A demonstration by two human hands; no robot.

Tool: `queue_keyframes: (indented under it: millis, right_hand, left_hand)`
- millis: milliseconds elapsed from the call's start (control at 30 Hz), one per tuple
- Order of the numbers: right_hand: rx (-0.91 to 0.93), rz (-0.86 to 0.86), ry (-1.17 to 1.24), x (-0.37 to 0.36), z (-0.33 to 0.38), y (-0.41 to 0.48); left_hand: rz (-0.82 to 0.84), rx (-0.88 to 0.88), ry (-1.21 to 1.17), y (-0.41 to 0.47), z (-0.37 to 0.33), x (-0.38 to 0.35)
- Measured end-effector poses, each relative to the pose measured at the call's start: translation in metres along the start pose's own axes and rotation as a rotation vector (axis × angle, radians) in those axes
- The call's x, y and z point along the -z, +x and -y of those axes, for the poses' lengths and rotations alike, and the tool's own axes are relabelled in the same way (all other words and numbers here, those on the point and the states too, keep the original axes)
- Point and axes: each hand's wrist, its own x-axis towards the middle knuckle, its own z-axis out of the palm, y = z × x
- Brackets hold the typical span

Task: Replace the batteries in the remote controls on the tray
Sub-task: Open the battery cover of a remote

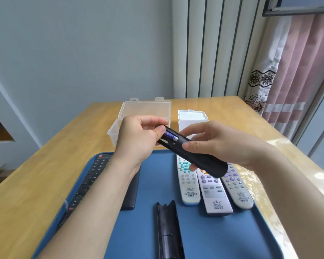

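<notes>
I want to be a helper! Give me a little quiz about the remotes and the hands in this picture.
1. True or false: a blue battery sits in the open bay of the black remote that the left hand and right hand hold.
2. Where does the loose black cover lie? A) on the blue tray B) on a chair C) on the floor
3. Fill in: ___ light-coloured remotes lie side by side on the tray's right.
Key: 1 true; 2 A; 3 three.
</notes>
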Motion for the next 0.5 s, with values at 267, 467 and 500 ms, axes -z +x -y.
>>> queue_keyframes:
  millis: [267,467,500]
  right_hand:
    - [-0.001,-0.008,0.057,-0.005,-0.008,0.005]
    - [0.072,-0.028,-0.054,-0.001,-0.008,0.006]
    - [0.079,-0.031,-0.094,-0.001,-0.008,0.005]
  left_hand:
    - [0.057,-0.360,0.467,-0.004,0.007,-0.012]
    - [-0.027,-0.609,0.727,-0.006,0.012,-0.017]
    - [-0.026,-0.618,0.742,-0.006,0.011,-0.016]
